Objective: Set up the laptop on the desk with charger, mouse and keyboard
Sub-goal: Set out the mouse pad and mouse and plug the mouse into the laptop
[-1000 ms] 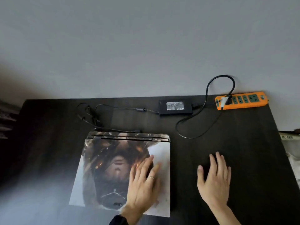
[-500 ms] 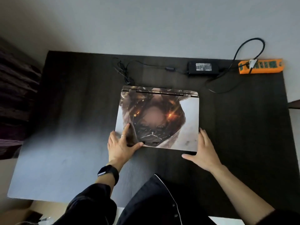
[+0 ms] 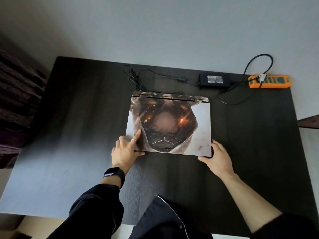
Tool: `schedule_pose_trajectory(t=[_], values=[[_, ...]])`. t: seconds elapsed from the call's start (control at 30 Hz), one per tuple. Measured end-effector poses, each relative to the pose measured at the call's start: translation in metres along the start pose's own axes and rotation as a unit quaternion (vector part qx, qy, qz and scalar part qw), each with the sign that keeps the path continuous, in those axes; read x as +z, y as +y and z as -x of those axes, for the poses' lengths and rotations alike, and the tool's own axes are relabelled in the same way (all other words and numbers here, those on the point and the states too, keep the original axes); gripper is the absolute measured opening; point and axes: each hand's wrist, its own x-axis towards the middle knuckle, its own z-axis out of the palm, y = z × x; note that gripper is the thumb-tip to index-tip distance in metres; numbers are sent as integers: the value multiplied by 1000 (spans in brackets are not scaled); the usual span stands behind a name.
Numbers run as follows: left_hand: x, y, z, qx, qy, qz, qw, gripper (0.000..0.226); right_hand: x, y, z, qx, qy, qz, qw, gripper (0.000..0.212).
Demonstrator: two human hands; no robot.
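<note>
The closed laptop (image 3: 172,121), its lid covered by a printed picture, lies flat in the middle of the dark desk (image 3: 77,118). My left hand (image 3: 126,150) holds its near left corner, index finger stretched on the lid and thumb along the front edge. My right hand (image 3: 215,156) grips the near right corner, thumb at the front edge and fingers round the side. Behind the laptop lies the black charger brick (image 3: 214,81). Its thin cable runs left into a loose tangle (image 3: 136,78) near the hinge.
An orange power strip (image 3: 270,81) sits at the desk's back right corner with the charger's mains lead (image 3: 255,62) looped into it. The wall runs along the back edge. Dark fabric (image 3: 15,100) lies left of the desk.
My left hand slid from the lid's middle to the near left corner. My right hand left the desk surface and took the near right corner. The view pulled back.
</note>
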Motion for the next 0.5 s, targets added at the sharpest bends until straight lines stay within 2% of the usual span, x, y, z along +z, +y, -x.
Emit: schedule_pose_trajectory(t=[0.1,0.23,0.4,0.5], values=[[3,2,3,-6,-1,1,1000,93,7,-1,3,6,-3,-11,1000,91],[13,12,28,-51,-17,67,996,91,13,1,8,16,-16,-3,1000,98],[40,11,107,-53,-42,86,994,92,45,13,67,13,-2,44,999,90],[60,6,167,-72,-64,94,991,80,71,16,118,-65,-39,110,991,83]])
